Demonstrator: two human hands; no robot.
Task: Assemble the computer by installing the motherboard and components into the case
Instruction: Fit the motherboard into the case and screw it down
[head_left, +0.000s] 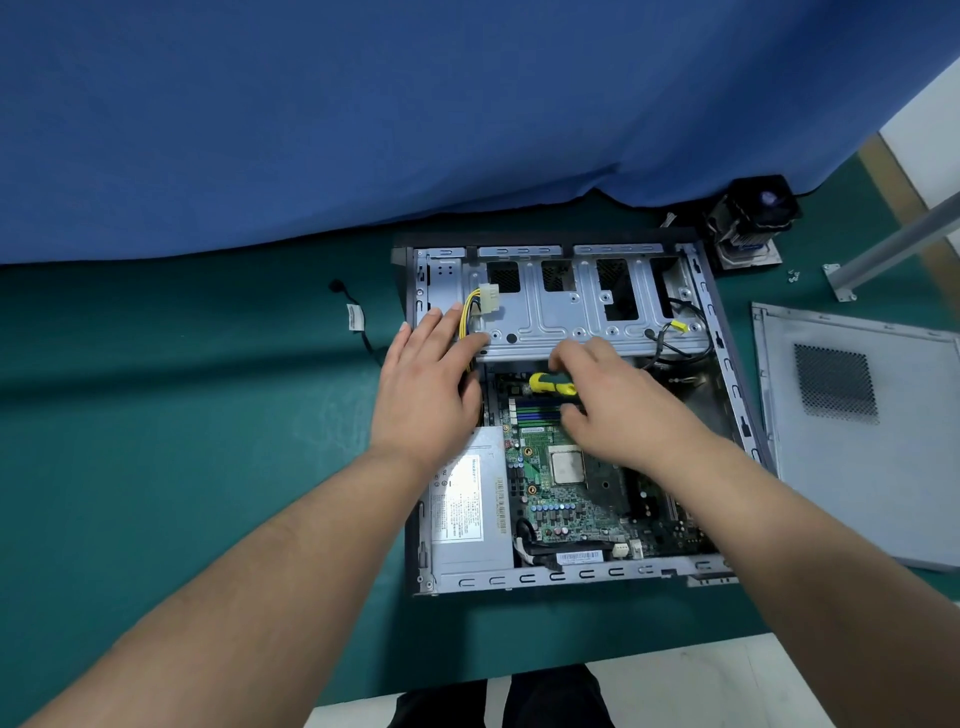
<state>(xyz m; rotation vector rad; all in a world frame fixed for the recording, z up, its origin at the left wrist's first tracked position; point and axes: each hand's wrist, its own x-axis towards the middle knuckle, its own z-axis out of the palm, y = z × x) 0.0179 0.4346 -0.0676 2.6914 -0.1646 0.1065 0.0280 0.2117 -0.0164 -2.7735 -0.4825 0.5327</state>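
Note:
An open grey computer case (597, 574) lies on its side on the green mat. Inside it sits the green motherboard (566, 499) with a bare CPU (566, 466), beside a silver power supply (467, 514). My left hand (431, 384) rests flat, fingers straight, on the case's left edge by the yellow and black power cables (470, 312) and their white connector (489, 299). My right hand (618, 400) grips a yellow and green screwdriver (551, 385) over the motherboard's upper edge, near the memory slots. The screwdriver's tip is hidden.
The grey side panel (857, 431) lies right of the case. A CPU cooler with fan (753, 218) stands behind the case. Small screws (792, 275) and a metal leg (893, 249) are at the right. A loose black cable (358, 322) lies to the left. A blue cloth (363, 119) hangs behind.

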